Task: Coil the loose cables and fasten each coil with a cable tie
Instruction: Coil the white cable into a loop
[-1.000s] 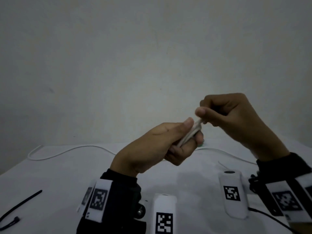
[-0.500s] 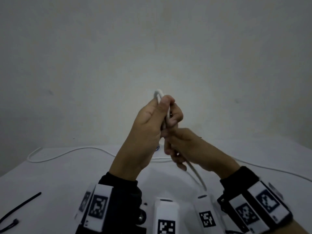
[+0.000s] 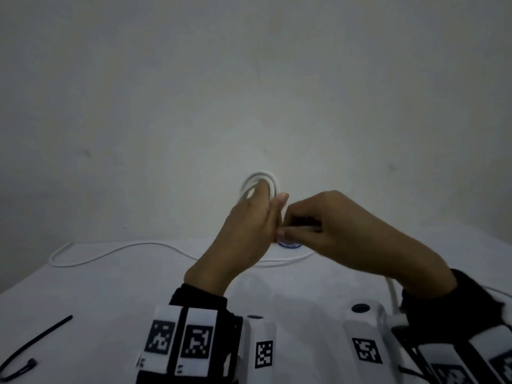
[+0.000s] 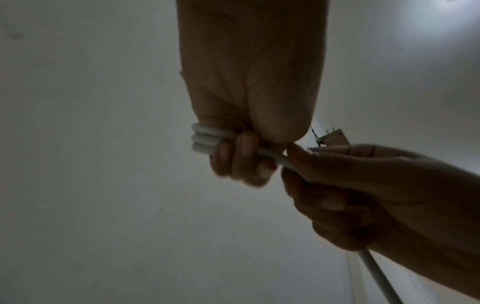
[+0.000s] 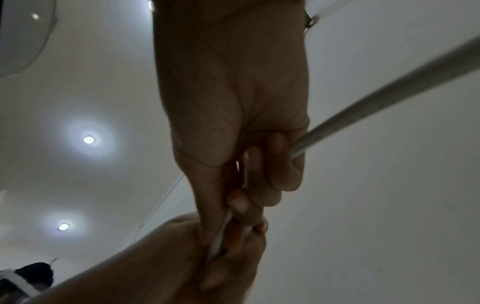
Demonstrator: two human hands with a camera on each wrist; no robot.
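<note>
My left hand (image 3: 249,228) is raised above the white table (image 3: 83,300) and grips a small coil of white cable (image 3: 260,180), whose loops stick out above the fingers. In the left wrist view three turns of the coil (image 4: 205,139) lie under the curled fingers. My right hand (image 3: 332,231) meets the left from the right and grips the free run of the cable (image 5: 389,88), which trails from that fist toward the wrist. A black cable tie (image 3: 36,339) lies on the table at the near left.
The rest of the white cable (image 3: 110,252) loops across the far part of the table, close to the wall. A small blue round object (image 3: 288,243) shows just below the hands. Wrist cameras with marker tags fill the near edge.
The right hand swung from below the left hand up to its right side, laying more cable on the coil. The coil's loops now stand wider above the left fingers.
</note>
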